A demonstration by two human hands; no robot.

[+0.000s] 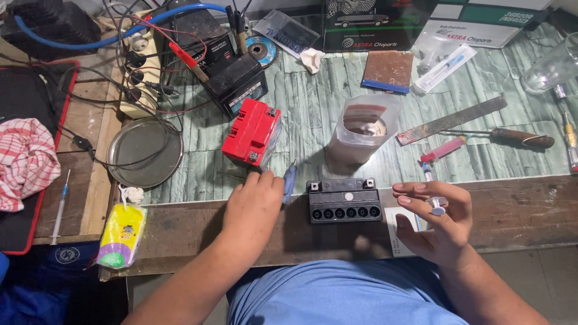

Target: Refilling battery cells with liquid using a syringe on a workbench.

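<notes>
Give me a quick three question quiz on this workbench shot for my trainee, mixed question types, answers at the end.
1. True or false: the black battery with the row of open holes lies between the two hands.
2. What does the right hand hold? A) syringe B) metal ruler C) screwdriver
3. Fill in: the left hand rests flat beside a ___ tool.

Key: 1 true. 2 A, a syringe. 3 blue.

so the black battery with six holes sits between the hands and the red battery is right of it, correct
Not quite. In the head view the black battery does sit between the left hand and right hand, but the red battery lies to its upper left.
</notes>
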